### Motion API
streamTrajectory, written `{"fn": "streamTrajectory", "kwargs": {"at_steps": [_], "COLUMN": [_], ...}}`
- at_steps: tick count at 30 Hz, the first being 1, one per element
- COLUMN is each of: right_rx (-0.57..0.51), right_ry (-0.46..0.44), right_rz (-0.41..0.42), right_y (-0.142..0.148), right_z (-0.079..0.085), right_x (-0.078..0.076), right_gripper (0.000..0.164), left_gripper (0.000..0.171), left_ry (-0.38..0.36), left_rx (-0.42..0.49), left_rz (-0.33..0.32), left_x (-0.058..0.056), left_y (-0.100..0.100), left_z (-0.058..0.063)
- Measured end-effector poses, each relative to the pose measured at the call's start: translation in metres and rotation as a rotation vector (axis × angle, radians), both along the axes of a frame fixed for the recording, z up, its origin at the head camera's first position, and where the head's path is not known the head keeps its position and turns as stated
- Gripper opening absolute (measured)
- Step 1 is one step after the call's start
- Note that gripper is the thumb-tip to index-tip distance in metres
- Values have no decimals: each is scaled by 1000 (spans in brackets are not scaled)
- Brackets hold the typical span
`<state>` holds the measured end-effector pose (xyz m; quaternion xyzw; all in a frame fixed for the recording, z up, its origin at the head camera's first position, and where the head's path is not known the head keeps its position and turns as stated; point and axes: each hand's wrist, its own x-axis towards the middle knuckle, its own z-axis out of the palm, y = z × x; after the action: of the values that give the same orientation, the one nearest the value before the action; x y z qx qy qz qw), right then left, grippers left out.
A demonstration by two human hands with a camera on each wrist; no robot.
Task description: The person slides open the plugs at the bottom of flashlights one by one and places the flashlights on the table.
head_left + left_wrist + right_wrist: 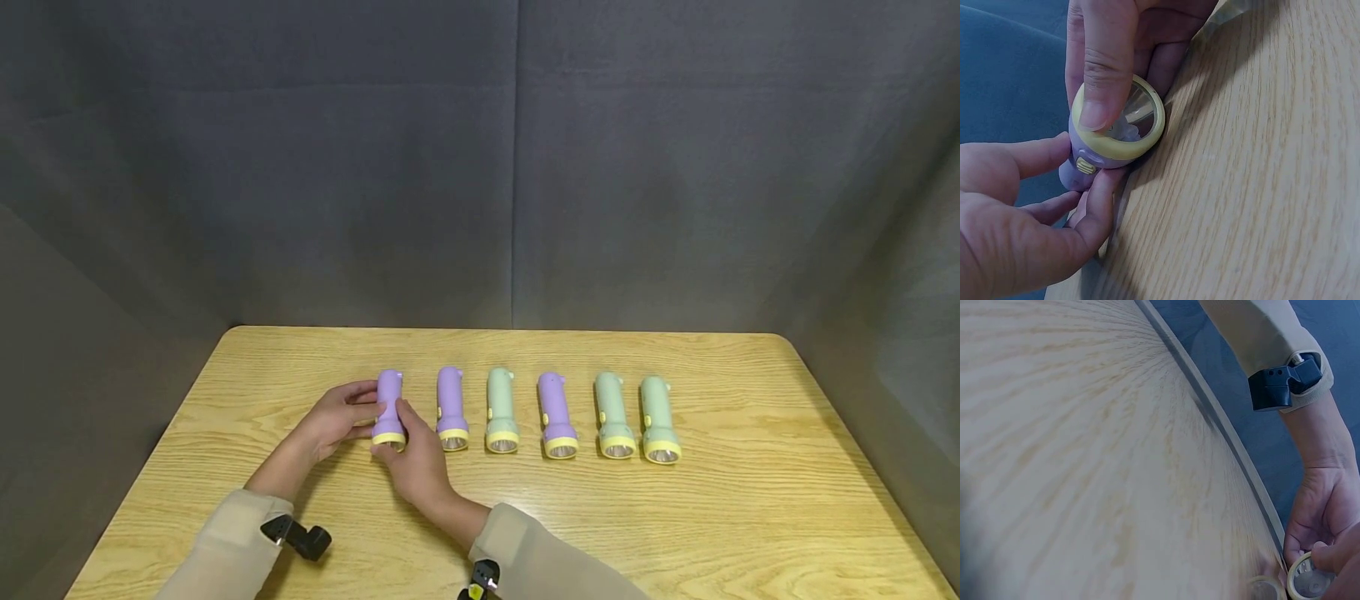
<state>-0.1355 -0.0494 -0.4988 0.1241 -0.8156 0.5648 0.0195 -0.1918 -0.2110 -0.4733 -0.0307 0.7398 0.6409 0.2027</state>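
A purple flashlight (388,387) with a yellow rim lies at the left end of a row, its lens toward me. My left hand (330,421) holds its body from the left, thumb and fingers on either side of it. From the right, my right hand (422,467) grips the head end. In the left wrist view, the right thumb (1100,94) presses on the yellow rim (1119,149) and covers part of the lens. The yellow switch (1085,165) shows between the two hands. Part of the lens (1311,581) also appears at the right wrist view's lower edge.
Rightward along the wooden table (720,533) lie a purple flashlight (450,396), a green one (500,404), another purple one (553,404) and two more green ones, lenses toward me. Grey curtains (375,167) stand behind the table and at both sides.
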Motion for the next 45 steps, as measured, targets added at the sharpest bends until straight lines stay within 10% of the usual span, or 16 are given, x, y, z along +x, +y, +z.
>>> {"fn": "streamTrajectory", "kwargs": {"at_steps": [15, 45], "right_rx": [-24, -241], "right_ry": [-2, -59], "right_rz": [30, 146], "right_y": [0, 60], "right_z": [5, 57], "right_x": [2, 23], "right_gripper": [69, 72], "left_gripper": [59, 62], "left_ry": [0, 80], "left_rx": [-6, 83], "left_rz": [-12, 7], "left_x": [5, 37], "left_y": [-4, 38], "left_z": [9, 70]}}
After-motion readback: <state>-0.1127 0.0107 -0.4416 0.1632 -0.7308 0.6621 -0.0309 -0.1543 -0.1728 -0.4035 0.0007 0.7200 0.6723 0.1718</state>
